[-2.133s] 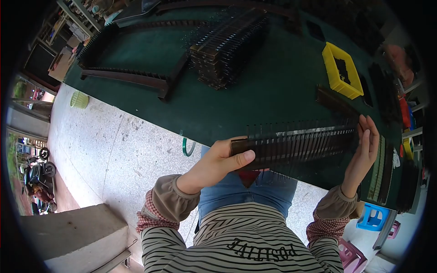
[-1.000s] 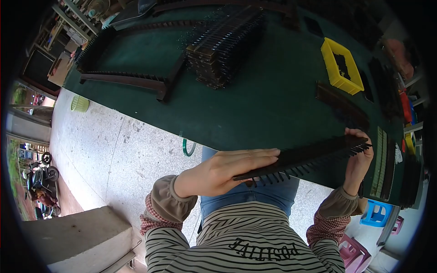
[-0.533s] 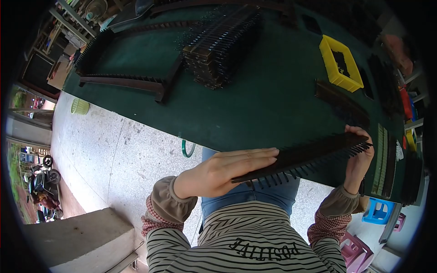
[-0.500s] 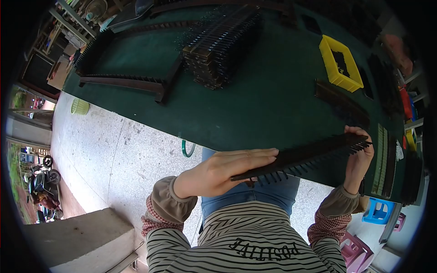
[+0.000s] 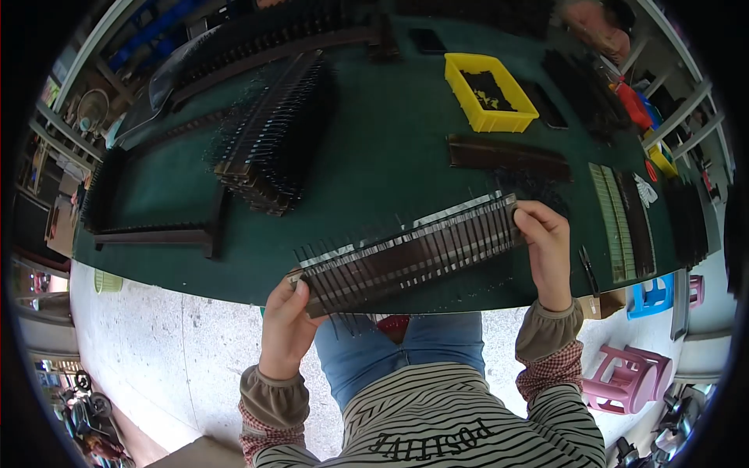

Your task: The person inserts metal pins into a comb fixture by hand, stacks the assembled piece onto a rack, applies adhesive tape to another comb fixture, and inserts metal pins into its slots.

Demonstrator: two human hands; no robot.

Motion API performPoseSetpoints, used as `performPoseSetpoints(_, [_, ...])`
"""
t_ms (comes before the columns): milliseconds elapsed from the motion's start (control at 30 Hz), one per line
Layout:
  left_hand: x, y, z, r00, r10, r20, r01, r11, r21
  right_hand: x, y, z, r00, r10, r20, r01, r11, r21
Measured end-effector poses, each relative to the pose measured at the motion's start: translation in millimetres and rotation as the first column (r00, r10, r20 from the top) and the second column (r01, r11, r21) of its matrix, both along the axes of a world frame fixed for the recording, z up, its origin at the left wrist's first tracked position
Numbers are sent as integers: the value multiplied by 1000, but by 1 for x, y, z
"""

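Observation:
Held between my two hands is a long dark brown strip (image 5: 390, 265) with many thin dark rods laid crosswise, their ends sticking out past both long edges. Pale, shiny bands run along its length. My left hand (image 5: 285, 318) pinches its left end, thumb on top. At the other end, raised a little higher, my right hand (image 5: 544, 246) grips the corner between thumb and fingers. The strip tilts over the front edge of the green table (image 5: 374, 171). Just beyond it lies another dark brown strip (image 5: 507, 158), flat on the table.
A yellow bin (image 5: 505, 121) with small dark pieces stands farther back, beside a dark phone-like slab (image 5: 552, 108). A stack of rodded strips (image 5: 273, 132) and a brown rack (image 5: 152, 237) occupy the left. Pliers (image 5: 588, 269) and pale strips (image 5: 612, 222) lie right; pink stools (image 5: 624, 382) stand below.
The rodded strip has turned from edge-on to show its broad face, and sits farther over the table. My left hand moved from lying along it to pinching its left end. The view shifted.

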State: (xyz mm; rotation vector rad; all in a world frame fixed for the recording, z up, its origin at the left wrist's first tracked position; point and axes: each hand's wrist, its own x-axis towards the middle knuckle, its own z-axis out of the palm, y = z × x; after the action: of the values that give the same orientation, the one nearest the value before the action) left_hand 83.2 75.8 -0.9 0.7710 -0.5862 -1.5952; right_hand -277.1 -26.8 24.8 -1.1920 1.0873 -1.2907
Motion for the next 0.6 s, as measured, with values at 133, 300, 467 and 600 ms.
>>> performPoseSetpoints(133, [-2,-1,-10,998,46,45,-45,999,-26,4,0,-1,999,-18,-41,19,999,26])
performPoseSetpoints(300, [-3,1,-18,994,69,81,-71,997,18,11,2,-15,697,-381,-608,-22,836,-549])
performPoseSetpoints(467, [-6,2,-15,985,63,160,-72,996,52,52,25,-8,495,-59,-867,-662,621,-420])
performPoseSetpoints(600, [-7,3,-10,979,60,196,-73,996,57,65,26,-16,367,4,-930,-751,592,-294])
